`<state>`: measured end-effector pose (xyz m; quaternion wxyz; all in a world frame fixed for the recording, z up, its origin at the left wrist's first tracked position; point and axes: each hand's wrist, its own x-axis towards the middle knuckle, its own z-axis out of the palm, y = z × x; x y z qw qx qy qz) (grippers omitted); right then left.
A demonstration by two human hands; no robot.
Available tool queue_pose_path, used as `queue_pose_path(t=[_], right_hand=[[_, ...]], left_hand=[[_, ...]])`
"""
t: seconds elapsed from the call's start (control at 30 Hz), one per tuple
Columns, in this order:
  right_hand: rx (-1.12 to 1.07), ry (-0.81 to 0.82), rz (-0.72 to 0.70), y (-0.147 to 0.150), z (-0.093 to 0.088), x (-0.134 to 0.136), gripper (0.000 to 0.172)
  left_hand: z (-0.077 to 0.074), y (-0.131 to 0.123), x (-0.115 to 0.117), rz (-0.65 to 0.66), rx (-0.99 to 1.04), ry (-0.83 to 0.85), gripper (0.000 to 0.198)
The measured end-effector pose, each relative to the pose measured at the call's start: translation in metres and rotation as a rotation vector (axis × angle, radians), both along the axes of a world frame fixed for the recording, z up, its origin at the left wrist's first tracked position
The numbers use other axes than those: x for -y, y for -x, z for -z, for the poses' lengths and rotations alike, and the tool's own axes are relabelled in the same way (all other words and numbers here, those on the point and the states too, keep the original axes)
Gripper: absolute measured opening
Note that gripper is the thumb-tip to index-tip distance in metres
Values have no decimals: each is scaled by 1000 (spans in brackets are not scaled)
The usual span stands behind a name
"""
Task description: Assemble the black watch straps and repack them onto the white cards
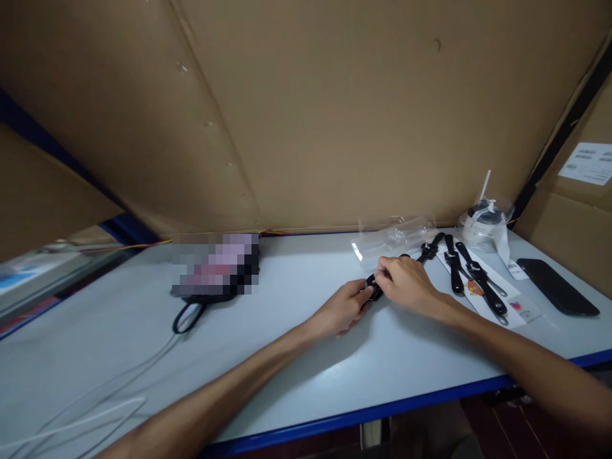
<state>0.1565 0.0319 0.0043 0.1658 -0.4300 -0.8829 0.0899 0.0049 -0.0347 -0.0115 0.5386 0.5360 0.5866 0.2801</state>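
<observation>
My left hand (348, 307) is closed, its thumb and fingers pinching a small glossy black piece (375, 292) just above the table. From the other side, my right hand (404, 284) curls its fingers over the same black piece and covers much of it. Its exact kind is hidden by the fingers. Right of my hands lie several similar black long-handled pieces with metal parts, among them one black piece (453, 264) and another farther right (482, 280). Some rest on a white printed card (514, 312).
A clear plastic bag (394, 239) lies behind my hands. A lidded plastic cup (486, 223) with a straw stands at the back right, near a dark phone-like slab (557, 287). A blurred-out device (215, 268) with a strap and cable (143, 363) is at left. Cardboard (335, 115) walls the back.
</observation>
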Motion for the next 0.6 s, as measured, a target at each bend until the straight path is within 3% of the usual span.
queue_pose_path(t=[0.27, 0.5, 0.6], right_hand=[[-1, -76, -45, 2, 4, -1, 15], [3, -213, -278, -4, 10, -1, 17], [-76, -186, -320, -4, 10, 0, 11]], left_hand=[[-6, 0, 1, 44, -10, 25, 17], [-8, 5, 3, 69, 37, 62, 16], [-9, 6, 3, 74, 55, 61, 15]])
